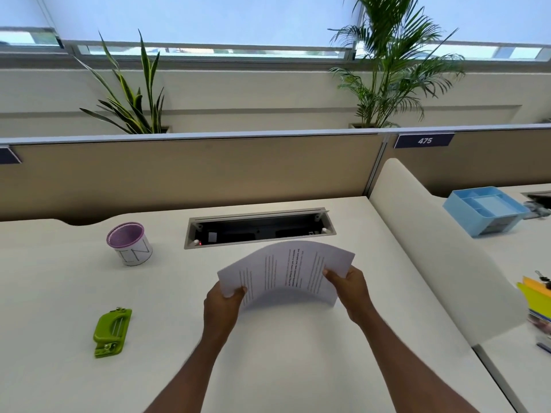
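Note:
A sheet of printed paper (286, 271) arches upward above the white desk (283, 353) in the middle of the view. My left hand (222, 307) pinches its left end with the thumb on top. My right hand (350, 289) pinches its right end the same way. The paper bows up between the two hands and casts a shadow on the desk under it. A green hole punch (111, 330) lies on the desk at the left, apart from both hands.
A purple mesh cup (129, 247) labelled IN stands at the back left. An open cable tray slot (259, 229) runs behind the paper. A rounded white divider (441, 254) borders the right, with a blue organiser (483, 210) and coloured folders (536, 296) beyond it.

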Demonstrator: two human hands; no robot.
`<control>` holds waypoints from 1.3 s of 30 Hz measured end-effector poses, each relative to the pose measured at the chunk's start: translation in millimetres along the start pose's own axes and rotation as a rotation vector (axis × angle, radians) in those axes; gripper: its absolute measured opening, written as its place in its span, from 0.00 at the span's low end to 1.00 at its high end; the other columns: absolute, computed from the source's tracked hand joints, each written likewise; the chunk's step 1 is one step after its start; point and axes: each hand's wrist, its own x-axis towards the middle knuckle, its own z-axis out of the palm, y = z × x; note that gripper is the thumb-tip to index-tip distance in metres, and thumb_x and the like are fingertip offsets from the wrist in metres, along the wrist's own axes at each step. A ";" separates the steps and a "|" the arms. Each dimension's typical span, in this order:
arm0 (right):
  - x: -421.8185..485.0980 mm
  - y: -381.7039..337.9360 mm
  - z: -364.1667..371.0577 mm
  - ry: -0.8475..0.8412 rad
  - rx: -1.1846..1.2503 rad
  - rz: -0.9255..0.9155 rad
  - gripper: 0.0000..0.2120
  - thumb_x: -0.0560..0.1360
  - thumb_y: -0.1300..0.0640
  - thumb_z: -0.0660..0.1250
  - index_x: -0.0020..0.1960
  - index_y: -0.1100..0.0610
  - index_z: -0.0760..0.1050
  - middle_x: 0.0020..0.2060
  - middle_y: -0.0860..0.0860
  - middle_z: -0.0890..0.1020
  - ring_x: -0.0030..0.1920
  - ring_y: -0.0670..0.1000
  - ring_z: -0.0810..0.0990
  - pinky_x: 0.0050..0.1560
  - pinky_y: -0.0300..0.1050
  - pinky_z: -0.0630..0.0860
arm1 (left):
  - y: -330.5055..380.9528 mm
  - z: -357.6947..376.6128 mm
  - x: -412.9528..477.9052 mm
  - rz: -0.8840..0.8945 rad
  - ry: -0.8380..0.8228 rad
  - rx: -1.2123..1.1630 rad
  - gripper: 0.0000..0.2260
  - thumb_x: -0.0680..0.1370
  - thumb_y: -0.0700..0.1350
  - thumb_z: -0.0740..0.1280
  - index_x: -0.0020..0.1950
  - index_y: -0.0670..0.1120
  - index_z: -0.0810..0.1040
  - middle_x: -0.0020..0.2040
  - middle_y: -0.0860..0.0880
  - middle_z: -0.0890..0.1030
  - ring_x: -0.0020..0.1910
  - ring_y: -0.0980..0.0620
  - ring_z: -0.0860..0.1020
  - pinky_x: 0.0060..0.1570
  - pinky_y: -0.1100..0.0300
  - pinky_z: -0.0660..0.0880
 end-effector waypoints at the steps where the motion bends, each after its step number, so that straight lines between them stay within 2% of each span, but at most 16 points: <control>1: -0.7 1.9 -1.5 0.003 -0.023 -0.003 0.05 0.74 0.59 0.72 0.48 0.50 0.82 0.40 0.48 0.87 0.43 0.50 0.86 0.35 0.37 0.79 | -1.4 -1.1 -0.8 -0.002 -0.002 -0.006 0.10 0.73 0.42 0.72 0.53 0.50 0.78 0.46 0.50 0.82 0.46 0.48 0.80 0.43 0.59 0.76; 4: 1.8 -7.7 -7.4 0.023 -0.110 -0.043 0.03 0.73 0.53 0.72 0.47 0.47 0.81 0.40 0.48 0.87 0.41 0.51 0.86 0.34 0.38 0.80 | 4.2 -6.0 2.9 0.010 -0.036 -0.021 0.10 0.74 0.44 0.72 0.54 0.48 0.79 0.48 0.50 0.83 0.47 0.48 0.82 0.45 0.54 0.79; 6: 6.6 -24.8 -12.7 0.004 -0.200 -0.108 0.06 0.71 0.46 0.70 0.45 0.45 0.81 0.38 0.47 0.86 0.38 0.49 0.86 0.33 0.38 0.80 | 16.9 -11.0 9.8 0.024 -0.044 -0.063 0.08 0.74 0.43 0.71 0.53 0.48 0.80 0.47 0.51 0.84 0.46 0.48 0.83 0.41 0.57 0.80; 8: 14.3 -46.1 -18.7 -0.047 -0.320 -0.181 0.09 0.70 0.42 0.67 0.45 0.45 0.80 0.38 0.46 0.85 0.37 0.46 0.85 0.32 0.37 0.80 | 35.0 -18.0 17.6 0.036 -0.059 -0.136 0.06 0.74 0.42 0.72 0.49 0.51 0.79 0.46 0.52 0.84 0.45 0.49 0.84 0.39 0.60 0.80; 12: 29.5 -94.1 -26.4 -0.141 -0.510 -0.307 0.12 0.71 0.44 0.66 0.44 0.50 0.81 0.37 0.42 0.83 0.35 0.36 0.82 0.33 0.29 0.76 | 70.0 -33.2 35.3 0.080 -0.079 -0.201 0.06 0.73 0.41 0.73 0.48 0.45 0.80 0.44 0.44 0.84 0.43 0.47 0.82 0.41 0.54 0.79; 14: 35.9 -113.4 -29.7 -0.144 -0.593 -0.339 0.10 0.73 0.48 0.68 0.45 0.54 0.83 0.36 0.43 0.83 0.36 0.37 0.81 0.32 0.29 0.73 | 85.1 -39.0 41.4 0.105 -0.089 -0.240 0.05 0.72 0.39 0.73 0.46 0.45 0.80 0.40 0.46 0.85 0.39 0.51 0.82 0.35 0.62 0.77; 16: 41.0 -128.7 -30.6 -0.166 -0.679 -0.355 0.08 0.75 0.53 0.68 0.46 0.57 0.83 0.37 0.45 0.84 0.39 0.43 0.82 0.37 0.36 0.75 | 96.5 -41.1 43.7 0.119 -0.147 -0.230 0.05 0.72 0.39 0.74 0.45 0.45 0.81 0.39 0.48 0.86 0.37 0.54 0.82 0.32 0.67 0.74; 18: 42.3 -141.7 -26.4 -0.226 -0.753 -0.375 0.07 0.75 0.55 0.67 0.44 0.56 0.83 0.38 0.47 0.85 0.42 0.48 0.83 0.41 0.43 0.78 | 103.9 -39.2 43.4 0.142 -0.241 -0.120 0.04 0.71 0.41 0.75 0.44 0.47 0.83 0.39 0.49 0.86 0.37 0.56 0.81 0.32 0.67 0.73; 21: 39.4 -156.4 -14.1 -0.289 -0.859 -0.411 0.10 0.75 0.53 0.65 0.41 0.56 0.82 0.37 0.49 0.85 0.42 0.51 0.83 0.43 0.52 0.80 | 114.6 -30.6 35.8 0.209 -0.381 0.029 0.05 0.71 0.48 0.75 0.44 0.50 0.83 0.41 0.52 0.86 0.38 0.56 0.83 0.35 0.67 0.75; 23: 37.7 -161.4 -6.4 -0.309 -0.893 -0.447 0.09 0.74 0.54 0.64 0.40 0.56 0.81 0.36 0.48 0.84 0.40 0.50 0.82 0.43 0.55 0.80 | 122.7 -22.8 27.9 0.249 -0.459 0.076 0.10 0.70 0.55 0.73 0.47 0.53 0.82 0.43 0.53 0.86 0.41 0.55 0.84 0.36 0.64 0.77; 25: 34.9 -165.2 0.8 -0.332 -0.917 -0.466 0.09 0.74 0.54 0.64 0.39 0.55 0.80 0.35 0.47 0.83 0.40 0.50 0.81 0.43 0.56 0.80 | 128.4 -14.6 21.6 0.311 -0.488 0.152 0.11 0.69 0.57 0.73 0.47 0.55 0.81 0.42 0.57 0.85 0.40 0.58 0.83 0.35 0.68 0.77; 27: 32.2 -168.2 6.8 -0.363 -0.942 -0.476 0.10 0.74 0.52 0.63 0.39 0.54 0.79 0.34 0.46 0.83 0.39 0.49 0.81 0.42 0.55 0.80 | 130.9 -5.8 17.6 0.388 -0.460 0.232 0.04 0.71 0.54 0.72 0.41 0.55 0.81 0.35 0.61 0.82 0.33 0.62 0.79 0.30 0.72 0.71; 30: 27.4 -174.9 13.7 -0.405 -0.968 -0.480 0.09 0.75 0.51 0.65 0.39 0.52 0.81 0.35 0.44 0.83 0.39 0.47 0.81 0.41 0.52 0.81 | 131.0 3.0 15.8 0.401 -0.396 0.243 0.10 0.74 0.52 0.69 0.36 0.49 0.81 0.31 0.54 0.81 0.28 0.60 0.73 0.28 0.66 0.66; 33: 23.4 -182.3 14.6 -0.401 -0.951 -0.481 0.08 0.74 0.52 0.67 0.39 0.52 0.81 0.36 0.44 0.83 0.39 0.46 0.82 0.42 0.52 0.81 | 133.7 2.9 17.3 0.396 -0.366 0.199 0.13 0.74 0.53 0.68 0.33 0.47 0.80 0.30 0.51 0.81 0.28 0.57 0.75 0.27 0.64 0.66; 36: 27.8 -189.6 1.2 -0.358 -0.865 -0.398 0.07 0.71 0.53 0.69 0.38 0.54 0.81 0.35 0.48 0.84 0.39 0.52 0.83 0.40 0.53 0.80 | 138.1 -3.8 20.0 0.391 -0.311 0.106 0.17 0.74 0.57 0.68 0.34 0.45 0.81 0.30 0.50 0.82 0.28 0.55 0.78 0.26 0.64 0.69; 39: 37.0 -192.6 -25.2 -0.317 -0.762 -0.319 0.06 0.71 0.57 0.72 0.36 0.55 0.81 0.33 0.50 0.84 0.36 0.52 0.81 0.34 0.42 0.75 | 140.2 -16.2 27.2 0.349 -0.229 -0.012 0.17 0.72 0.56 0.70 0.35 0.42 0.81 0.32 0.46 0.83 0.27 0.56 0.77 0.26 0.63 0.70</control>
